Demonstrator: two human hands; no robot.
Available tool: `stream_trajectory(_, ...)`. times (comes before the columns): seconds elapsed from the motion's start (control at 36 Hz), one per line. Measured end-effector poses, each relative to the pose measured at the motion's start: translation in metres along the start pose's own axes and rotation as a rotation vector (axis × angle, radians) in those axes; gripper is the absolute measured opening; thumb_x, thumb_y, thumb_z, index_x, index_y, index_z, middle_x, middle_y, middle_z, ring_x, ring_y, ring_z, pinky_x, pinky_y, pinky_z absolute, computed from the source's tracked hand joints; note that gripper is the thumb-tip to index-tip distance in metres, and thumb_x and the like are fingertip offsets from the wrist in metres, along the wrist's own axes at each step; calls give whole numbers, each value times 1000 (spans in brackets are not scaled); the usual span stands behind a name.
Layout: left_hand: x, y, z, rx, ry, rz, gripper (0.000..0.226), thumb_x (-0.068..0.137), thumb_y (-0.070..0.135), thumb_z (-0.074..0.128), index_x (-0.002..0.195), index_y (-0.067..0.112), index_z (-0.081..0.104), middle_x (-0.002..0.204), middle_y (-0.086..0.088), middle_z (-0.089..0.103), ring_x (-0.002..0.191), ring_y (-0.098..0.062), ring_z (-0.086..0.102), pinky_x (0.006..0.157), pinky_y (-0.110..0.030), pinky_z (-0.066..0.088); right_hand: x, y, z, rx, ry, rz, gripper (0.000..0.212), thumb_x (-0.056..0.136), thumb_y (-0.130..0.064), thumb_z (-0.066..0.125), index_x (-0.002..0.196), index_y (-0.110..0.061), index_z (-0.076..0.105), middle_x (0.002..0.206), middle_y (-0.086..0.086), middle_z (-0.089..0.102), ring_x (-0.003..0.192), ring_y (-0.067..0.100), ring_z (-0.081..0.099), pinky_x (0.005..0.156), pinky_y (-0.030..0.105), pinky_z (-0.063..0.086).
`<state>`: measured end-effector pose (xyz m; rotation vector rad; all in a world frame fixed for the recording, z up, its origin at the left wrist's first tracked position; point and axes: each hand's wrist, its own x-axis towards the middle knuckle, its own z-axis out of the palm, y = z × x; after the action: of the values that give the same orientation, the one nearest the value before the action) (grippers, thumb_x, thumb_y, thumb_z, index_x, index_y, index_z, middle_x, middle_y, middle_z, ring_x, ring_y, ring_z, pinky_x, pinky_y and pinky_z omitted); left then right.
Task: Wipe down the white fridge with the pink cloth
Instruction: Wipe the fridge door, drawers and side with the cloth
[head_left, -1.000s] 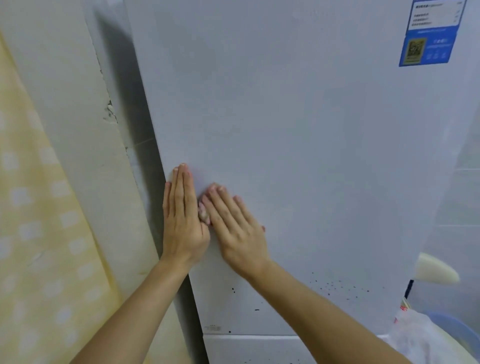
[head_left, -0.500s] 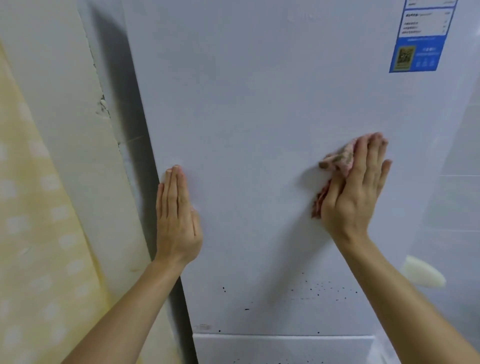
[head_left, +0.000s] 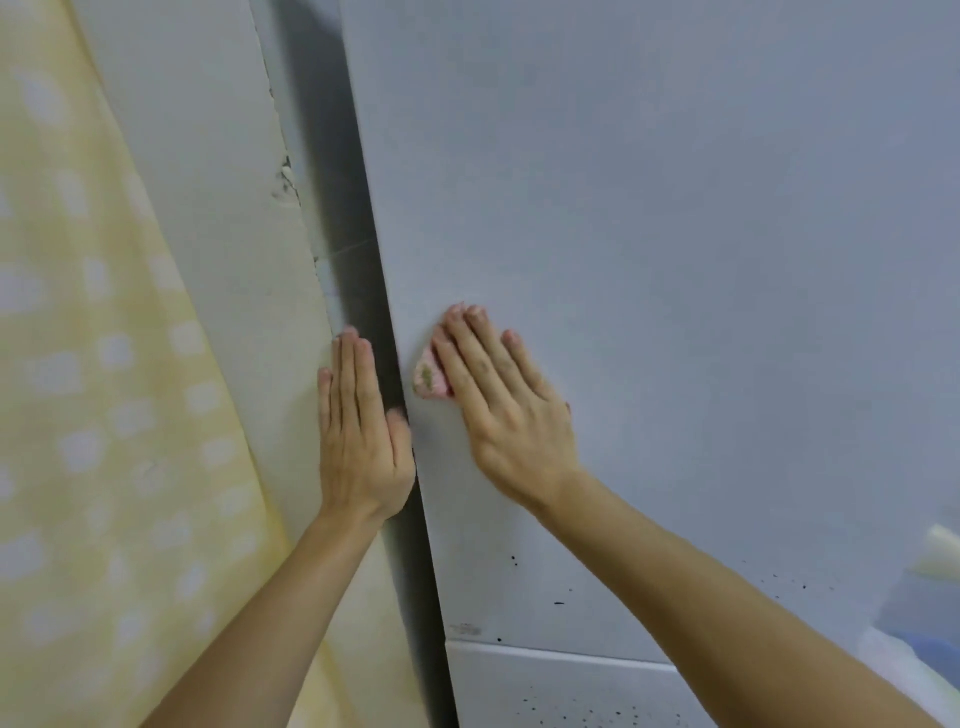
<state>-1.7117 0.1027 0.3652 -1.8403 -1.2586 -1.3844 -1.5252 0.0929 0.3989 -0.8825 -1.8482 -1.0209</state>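
Fridge (head_left: 675, 234) face bare rightward; wall (head_left: 208, 182) crowds its left edge.

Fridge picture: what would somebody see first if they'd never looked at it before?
The right hand presses a pink cloth flat against the white fridge near its left edge, with the left hand flat right beside that edge. Black specks dot the door low down, and yellow spotted fabric fills the left side.

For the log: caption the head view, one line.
Right hand presses pink cloth against white fridge near its left edge; left hand flat at that edge.
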Motion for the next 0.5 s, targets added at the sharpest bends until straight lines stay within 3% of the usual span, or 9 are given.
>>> stream_trajectory(0.14, -16, -19, -19, 33, -54, -57, 69, 99, 12, 33, 162, -9, 13, 174, -21, 10, 163, -30, 8, 133, -47, 5, -51, -14, 13, -105, -238, -249, 59, 107, -5, 11, 166, -4, 16, 174, 15, 9, 162, 28, 5, 133, 42, 1)
stream_trajectory(0.28, -32, -11, -29, -25, -120, -94, 67, 101, 13, 31, 163, -5, 14, 175, -16, 10, 163, -26, 9, 133, -43, 4, -96, -20, 13, -61, -420, -399, 62, 101, -9, 25, 163, -6, 29, 173, 13, 16, 161, 27, 2, 132, 40, -1)
stream_trajectory(0.39, -47, 6, -33, -125, -183, -144, 60, 103, 13, 37, 162, 2, 29, 171, -11, 28, 159, -20, 25, 132, -36, 17, -99, -25, -3, 85, -433, -324, 70, 96, -5, 33, 166, -7, 22, 174, 12, 13, 163, 25, 0, 133, 41, 0)
stream_trajectory(0.44, -54, 19, -36, -205, -194, -158, 46, 104, 17, 38, 147, 6, 53, 149, -8, 56, 138, -18, 52, 116, -36, 42, -98, -28, -16, 239, -388, -186, 78, 94, 3, 48, 166, -8, 21, 175, 11, 15, 163, 25, 7, 133, 41, 9)
stream_trajectory(0.5, -63, 35, -41, -275, -236, -198, 35, 104, 21, 40, 121, 12, 70, 114, 1, 72, 102, -13, 66, 87, -37, 55, -98, -32, -32, 420, -330, 22, 75, 97, 5, 58, 164, -7, 26, 174, 8, 21, 162, 23, 16, 132, 42, 19)
